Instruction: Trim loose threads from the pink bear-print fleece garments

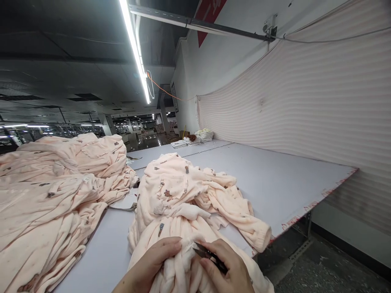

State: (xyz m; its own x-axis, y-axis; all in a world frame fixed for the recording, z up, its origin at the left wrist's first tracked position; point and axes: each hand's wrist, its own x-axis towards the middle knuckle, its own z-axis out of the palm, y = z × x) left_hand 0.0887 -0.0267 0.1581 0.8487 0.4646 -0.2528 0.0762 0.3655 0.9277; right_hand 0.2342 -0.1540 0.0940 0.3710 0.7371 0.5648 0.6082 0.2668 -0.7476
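A peach fleece garment [171,179] with small printed figures and a frilled patch is spread before me, one sleeve stretched to the right. My left hand [163,254] is closed on a gathered fold of its fabric at the near side. In my right hand [227,264] are small dark thread snips [210,255], their blades pointing left. The snips' tips touch or nearly touch a whitish edge of the fold beside my left fingers. Whether the blades are apart is hard to make out.
A big heap of similar peach garments [61,171] lies at the left. Papers [125,201] stick out between heap and garment. Stacked white pieces [203,135] sit at the far end of the pale table [275,179]. A striped cloth [290,101] hangs along the right wall.
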